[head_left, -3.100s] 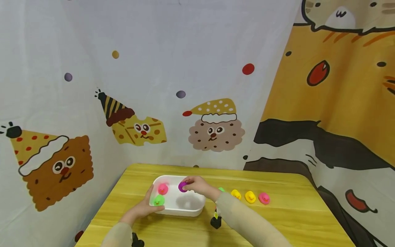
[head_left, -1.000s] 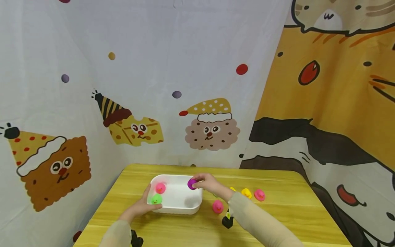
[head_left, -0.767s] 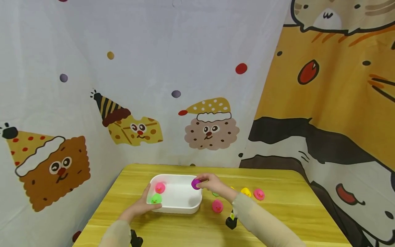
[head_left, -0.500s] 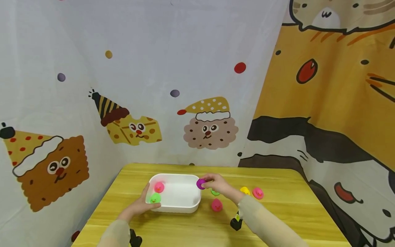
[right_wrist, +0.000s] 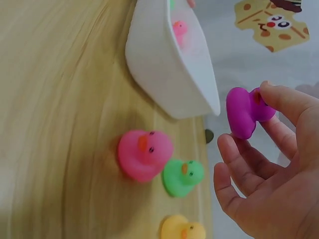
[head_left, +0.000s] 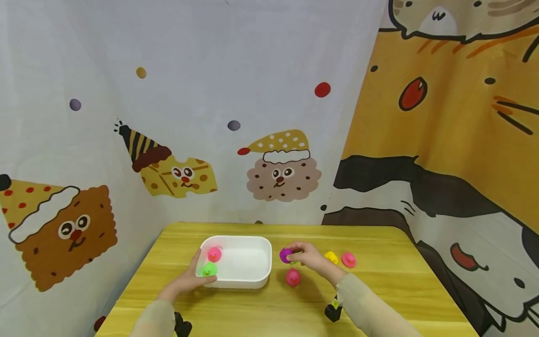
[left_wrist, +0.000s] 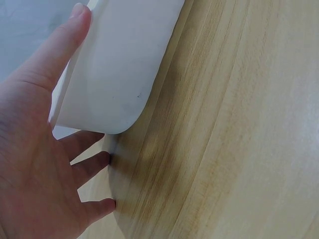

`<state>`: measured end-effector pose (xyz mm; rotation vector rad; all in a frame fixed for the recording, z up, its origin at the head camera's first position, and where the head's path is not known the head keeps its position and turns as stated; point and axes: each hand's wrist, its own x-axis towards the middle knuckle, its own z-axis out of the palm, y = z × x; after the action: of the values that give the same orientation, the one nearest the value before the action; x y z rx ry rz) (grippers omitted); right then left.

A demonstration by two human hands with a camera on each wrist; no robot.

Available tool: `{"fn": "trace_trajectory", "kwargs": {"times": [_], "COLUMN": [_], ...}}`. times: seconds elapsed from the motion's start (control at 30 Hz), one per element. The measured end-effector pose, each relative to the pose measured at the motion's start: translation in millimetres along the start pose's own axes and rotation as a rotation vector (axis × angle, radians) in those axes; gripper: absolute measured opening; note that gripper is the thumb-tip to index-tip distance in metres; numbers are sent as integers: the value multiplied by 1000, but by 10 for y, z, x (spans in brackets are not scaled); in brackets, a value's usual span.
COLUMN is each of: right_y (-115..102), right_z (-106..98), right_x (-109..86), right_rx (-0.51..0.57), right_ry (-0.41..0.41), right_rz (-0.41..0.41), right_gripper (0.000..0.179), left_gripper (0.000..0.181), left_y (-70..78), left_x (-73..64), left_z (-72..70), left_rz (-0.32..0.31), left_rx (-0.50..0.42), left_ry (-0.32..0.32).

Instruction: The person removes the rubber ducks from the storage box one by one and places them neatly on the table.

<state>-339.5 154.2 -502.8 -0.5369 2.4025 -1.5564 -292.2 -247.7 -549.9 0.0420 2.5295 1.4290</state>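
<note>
My left hand (head_left: 187, 281) holds the left end of a white plastic tub (head_left: 236, 283), thumb along its front rim and fingers round the end. Inside the tub, at its left, sit a pink rubber duck (head_left: 214, 254) and a green rubber duck (head_left: 209, 269). Just past the tub's right end, my right hand (head_left: 313, 259) pinches a purple rubber duck (right_wrist: 244, 112) between thumb and fingers, held above the table. Below that hand, a pink duck (right_wrist: 144, 154) and a green duck (right_wrist: 182, 178) stand on the table; the hand mostly covers the green one in the head view.
Right of the right hand, a yellow duck (head_left: 331, 257) and another pink duck (head_left: 349, 260) stand on the wooden table (head_left: 252, 311). A cloth printed with cartoon figures hangs behind the table. Black devices (head_left: 333, 312) show at both wrists.
My right hand has carried the purple duck rightward, from over the inside of the tub, across its right rim, to above the table. My left hand stays at the tub's left end.
</note>
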Motion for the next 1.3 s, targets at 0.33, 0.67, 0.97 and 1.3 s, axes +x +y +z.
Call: {"fn": "trace_trajectory", "kwargs": {"times": [0.33,0.67,0.97,1.3], "right_y": [200,372,595,717], "right_z": [-139,-230,-244,-251], "right_x": [-121,-339,-425,-508], "right_rx": [25,69,93,62], "right_ry": [61,126,134,149], "right_rz": [53,125,135,153], "right_gripper": [33,37,36,36], "left_gripper": [118,118,118,119], "left_y": [40,55,21,41], "left_x": [-33,-23,-6,-29], "left_z": [-41,-54,-47,-20], "left_rz": [42,8,0,-18], "left_rx": [0,6,9,30], "left_ry": [-7,-4,-7,-5]}}
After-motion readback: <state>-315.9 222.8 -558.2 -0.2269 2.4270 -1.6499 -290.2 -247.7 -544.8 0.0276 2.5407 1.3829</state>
